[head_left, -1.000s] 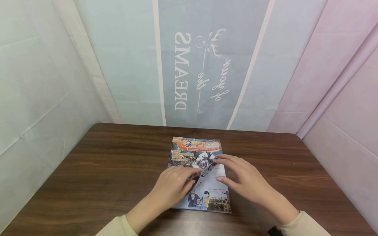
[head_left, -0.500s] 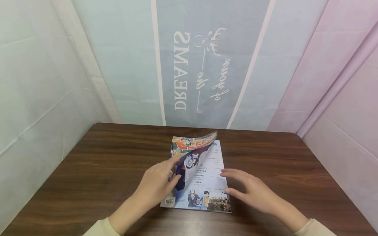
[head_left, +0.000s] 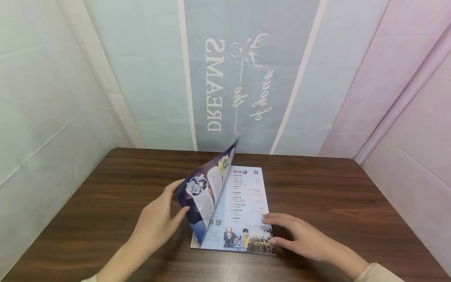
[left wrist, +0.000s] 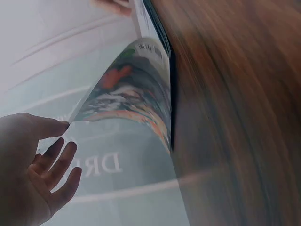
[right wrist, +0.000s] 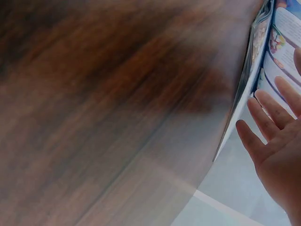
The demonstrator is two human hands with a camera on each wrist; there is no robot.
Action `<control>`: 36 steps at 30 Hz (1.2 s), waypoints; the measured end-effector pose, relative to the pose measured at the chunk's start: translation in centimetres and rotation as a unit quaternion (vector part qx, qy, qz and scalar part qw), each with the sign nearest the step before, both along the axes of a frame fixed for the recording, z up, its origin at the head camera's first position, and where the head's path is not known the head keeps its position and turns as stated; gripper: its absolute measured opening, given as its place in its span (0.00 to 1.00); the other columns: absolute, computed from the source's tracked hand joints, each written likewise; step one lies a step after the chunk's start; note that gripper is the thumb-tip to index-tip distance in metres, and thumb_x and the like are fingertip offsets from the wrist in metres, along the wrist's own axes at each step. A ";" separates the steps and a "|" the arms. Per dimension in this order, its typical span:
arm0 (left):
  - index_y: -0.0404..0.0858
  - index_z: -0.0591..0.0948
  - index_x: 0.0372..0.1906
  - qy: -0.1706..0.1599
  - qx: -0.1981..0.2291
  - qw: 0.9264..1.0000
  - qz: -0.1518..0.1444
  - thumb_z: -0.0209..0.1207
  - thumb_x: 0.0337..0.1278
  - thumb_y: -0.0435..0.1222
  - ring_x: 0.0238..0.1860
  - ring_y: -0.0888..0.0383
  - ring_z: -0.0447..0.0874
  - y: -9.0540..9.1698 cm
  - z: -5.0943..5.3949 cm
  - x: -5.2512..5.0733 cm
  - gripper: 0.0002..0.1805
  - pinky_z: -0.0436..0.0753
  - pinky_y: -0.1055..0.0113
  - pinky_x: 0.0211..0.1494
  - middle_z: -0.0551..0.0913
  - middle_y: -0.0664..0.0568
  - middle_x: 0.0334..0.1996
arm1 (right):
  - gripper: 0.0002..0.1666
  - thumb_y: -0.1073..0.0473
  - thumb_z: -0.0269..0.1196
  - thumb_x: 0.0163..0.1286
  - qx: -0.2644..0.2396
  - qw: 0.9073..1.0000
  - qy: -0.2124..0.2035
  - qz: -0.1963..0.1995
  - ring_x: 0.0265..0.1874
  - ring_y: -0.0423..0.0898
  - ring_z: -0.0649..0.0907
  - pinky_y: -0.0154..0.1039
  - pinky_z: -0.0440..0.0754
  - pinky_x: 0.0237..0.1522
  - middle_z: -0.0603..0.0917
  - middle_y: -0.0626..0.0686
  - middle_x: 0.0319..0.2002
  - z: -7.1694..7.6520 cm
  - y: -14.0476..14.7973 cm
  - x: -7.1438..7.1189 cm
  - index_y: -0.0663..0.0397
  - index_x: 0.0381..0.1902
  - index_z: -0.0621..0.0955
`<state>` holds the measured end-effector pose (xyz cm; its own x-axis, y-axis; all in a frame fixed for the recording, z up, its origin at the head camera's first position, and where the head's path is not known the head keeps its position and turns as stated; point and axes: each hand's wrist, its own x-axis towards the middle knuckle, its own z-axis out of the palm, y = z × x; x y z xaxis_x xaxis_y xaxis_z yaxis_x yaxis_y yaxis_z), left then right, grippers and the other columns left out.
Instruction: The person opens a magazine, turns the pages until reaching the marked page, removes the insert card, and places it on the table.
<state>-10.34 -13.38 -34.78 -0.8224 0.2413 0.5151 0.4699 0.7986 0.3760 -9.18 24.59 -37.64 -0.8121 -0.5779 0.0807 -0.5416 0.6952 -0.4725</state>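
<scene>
A magazine [head_left: 243, 211] lies lengthwise up the frame's lower centre, between left hand [head_left: 155, 219] pinching its raised cover [head_left: 208, 196] and right hand [head_left: 299, 235] spread at its edge.

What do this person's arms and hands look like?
The left hand and right hand are ordinary human ones, without gloves, visible rings or cables. The wrists look bare too; beyond them, the left sleeve and right sleeve are pale cream.

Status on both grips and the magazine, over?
Left grip pinches raised cover. Right grip at right edge of magazine, which lies partly open on table. No obstruction visible.
</scene>
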 end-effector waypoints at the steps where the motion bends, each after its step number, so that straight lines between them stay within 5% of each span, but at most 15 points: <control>1: 0.39 0.65 0.68 -0.002 0.004 1.000 0.005 0.75 0.47 0.33 0.33 0.54 0.85 -0.4 0.0 0.1 0.43 0.83 0.57 0.31 0.86 0.42 0.46 | 0.25 0.41 0.62 0.70 0.002 1.000 -0.003 0.000 0.63 0.47 0.76 0.54 0.77 0.59 0.76 0.41 0.65 -0.1 0.0 0.0 0.39 0.62 0.79; 11: 0.35 0.62 0.68 -0.001 0.038 0.998 0.055 0.76 0.43 0.29 0.27 0.51 0.82 -4.3 -0.2 1.0 0.47 0.80 0.58 0.23 0.84 0.36 0.43 | 0.24 0.40 0.60 0.71 0.021 1.000 -0.001 0.015 0.65 0.48 0.74 0.55 0.76 0.60 0.74 0.43 0.67 -0.8 -0.1 -0.3 0.37 0.62 0.79; 18: 0.34 0.57 0.73 -0.026 0.045 0.994 0.098 0.77 0.40 0.31 0.17 0.59 0.69 -7.3 -0.8 1.4 0.54 0.64 0.68 0.15 0.80 0.27 0.49 | 0.24 0.38 0.58 0.72 0.027 0.999 -0.017 0.016 0.65 0.48 0.74 0.56 0.76 0.60 0.74 0.42 0.67 -1.0 -0.1 -0.4 0.35 0.63 0.78; 24: 0.35 0.64 0.69 -0.061 0.034 0.988 0.136 0.77 0.43 0.38 0.34 0.44 0.84 -10.0 -1.3 1.9 0.47 0.73 0.58 0.22 0.80 0.31 0.53 | 0.25 0.37 0.58 0.71 0.034 0.999 -0.019 0.017 0.65 0.48 0.74 0.56 0.75 0.60 0.73 0.42 0.67 -1.0 -0.1 -0.5 0.34 0.62 0.78; 28: 0.36 0.65 0.68 -0.116 0.014 0.982 0.147 0.75 0.48 0.44 0.29 0.50 0.79 -11.5 -1.6 2.3 0.44 0.70 0.59 0.23 0.81 0.32 0.51 | 0.26 0.39 0.63 0.68 0.046 0.998 -0.018 0.022 0.66 0.49 0.73 0.57 0.75 0.60 0.72 0.43 0.68 -0.9 0.0 -0.5 0.35 0.63 0.78; 31: 0.35 0.66 0.68 -0.162 -0.019 0.976 0.147 0.74 0.49 0.48 0.32 0.45 0.80 -12.4 -1.9 2.4 0.45 0.76 0.53 0.25 0.78 0.29 0.54 | 0.30 0.45 0.69 0.64 0.059 0.998 -0.015 0.031 0.66 0.51 0.73 0.56 0.75 0.60 0.71 0.45 0.70 -0.9 0.0 -0.5 0.37 0.63 0.77; 36: 0.36 0.74 0.62 -0.210 -0.069 0.966 0.132 0.73 0.47 0.52 0.54 0.28 0.77 -13.6 -2.4 2.5 0.40 0.79 0.35 0.37 0.77 0.28 0.57 | 0.33 0.48 0.72 0.61 0.068 0.997 -0.020 0.035 0.66 0.52 0.72 0.57 0.75 0.60 0.69 0.46 0.71 -0.7 0.2 -0.6 0.38 0.64 0.77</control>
<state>-7.79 -26.99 -37.20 -0.9943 0.0380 0.1001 0.0727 0.9259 0.3706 -9.78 24.75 -38.35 -0.7699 -0.6373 -0.0338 -0.5744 0.7150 -0.3984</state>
